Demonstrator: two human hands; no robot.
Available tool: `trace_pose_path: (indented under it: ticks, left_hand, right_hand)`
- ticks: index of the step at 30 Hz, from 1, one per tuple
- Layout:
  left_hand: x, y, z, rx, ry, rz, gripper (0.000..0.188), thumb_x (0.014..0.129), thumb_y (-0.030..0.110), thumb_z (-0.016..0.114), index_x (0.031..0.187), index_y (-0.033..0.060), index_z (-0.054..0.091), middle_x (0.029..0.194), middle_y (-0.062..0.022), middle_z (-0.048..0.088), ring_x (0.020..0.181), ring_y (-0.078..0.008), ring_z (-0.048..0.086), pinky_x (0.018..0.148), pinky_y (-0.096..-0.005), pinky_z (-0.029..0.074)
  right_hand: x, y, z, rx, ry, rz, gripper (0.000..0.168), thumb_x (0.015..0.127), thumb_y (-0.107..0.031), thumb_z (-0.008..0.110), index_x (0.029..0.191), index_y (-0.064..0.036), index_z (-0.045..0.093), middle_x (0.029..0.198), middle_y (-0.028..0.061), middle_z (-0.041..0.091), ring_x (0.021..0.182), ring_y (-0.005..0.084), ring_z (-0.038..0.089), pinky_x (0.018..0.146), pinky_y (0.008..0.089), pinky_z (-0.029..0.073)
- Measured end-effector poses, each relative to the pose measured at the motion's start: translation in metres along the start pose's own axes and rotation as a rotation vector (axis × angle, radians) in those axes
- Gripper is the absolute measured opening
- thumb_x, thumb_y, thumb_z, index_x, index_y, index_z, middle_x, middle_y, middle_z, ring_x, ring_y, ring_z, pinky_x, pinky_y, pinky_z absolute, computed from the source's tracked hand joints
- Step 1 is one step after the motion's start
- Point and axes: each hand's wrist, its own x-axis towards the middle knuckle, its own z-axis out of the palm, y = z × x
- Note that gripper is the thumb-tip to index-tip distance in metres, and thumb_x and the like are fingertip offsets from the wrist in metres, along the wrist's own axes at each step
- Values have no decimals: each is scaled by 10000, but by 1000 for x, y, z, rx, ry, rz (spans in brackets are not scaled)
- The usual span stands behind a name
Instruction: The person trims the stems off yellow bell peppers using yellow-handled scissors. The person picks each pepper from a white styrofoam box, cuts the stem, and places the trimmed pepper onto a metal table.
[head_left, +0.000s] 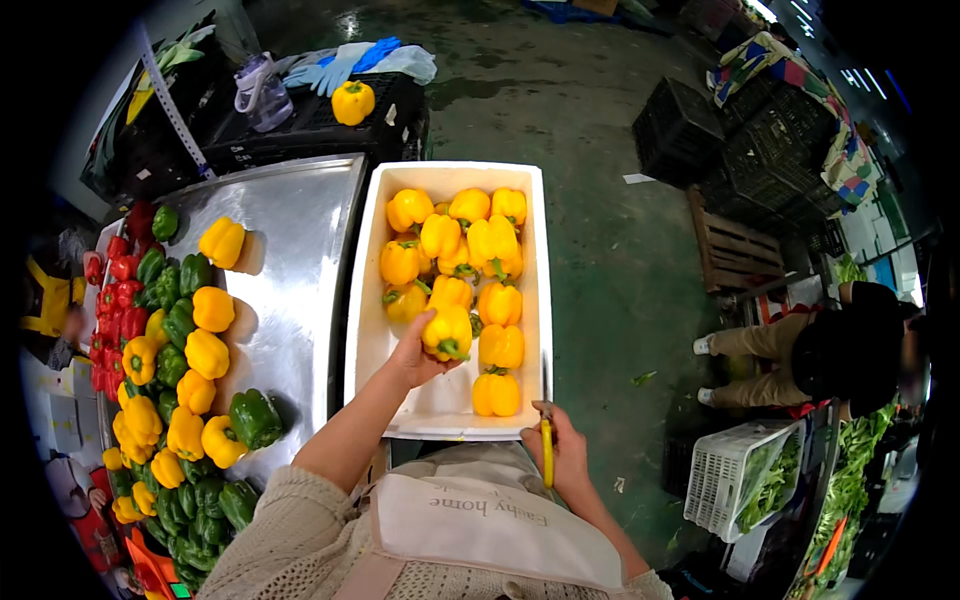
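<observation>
My left hand (417, 355) grips a yellow bell pepper (448, 331), its green stem turned towards me, over a white foam box (546, 300). Inside the box lie several more yellow bell peppers (493, 238), mostly in the far part and along the right side. Bare box floor (435, 401) shows at the near left. In my right hand (571, 450), by the box's near right corner, are snips with yellow handles (547, 454). Their narrow dark blades point away from me along the right rim; I cannot tell whether they are parted.
Left of the box, a metal table (300, 217) carries yellow, red (112, 322) and green peppers (255, 418). Beyond stands a black crate (315, 127) with gloves, a jug (262, 94) and one pepper. At right are stacked crates (679, 131), a pallet (735, 247), a person (840, 352) and a white basket (739, 472).
</observation>
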Motion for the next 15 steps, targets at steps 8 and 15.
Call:
trace_pose_path:
  ticks: [8, 15]
  left_hand:
    - [-108, 24, 44, -459, -175, 242, 656, 951, 491, 559, 1457, 103, 407, 1473, -167, 444, 1319, -397, 461, 1096, -559, 402]
    - [-141, 1, 36, -432, -113, 274, 609, 984, 478, 527, 1439, 88, 416, 1425, -149, 485, 1288, -340, 497, 1083, -490, 428]
  right_hand:
    - [8, -52, 48, -402, -83, -384, 583, 797, -365, 798, 1240, -62, 571, 882, 102, 665, 752, 259, 657, 653, 384, 525]
    - [-2, -57, 79, -514, 38, -477, 585, 795, -386, 788, 1216, -38, 575, 853, 129, 659, 726, 304, 659, 613, 414, 519]
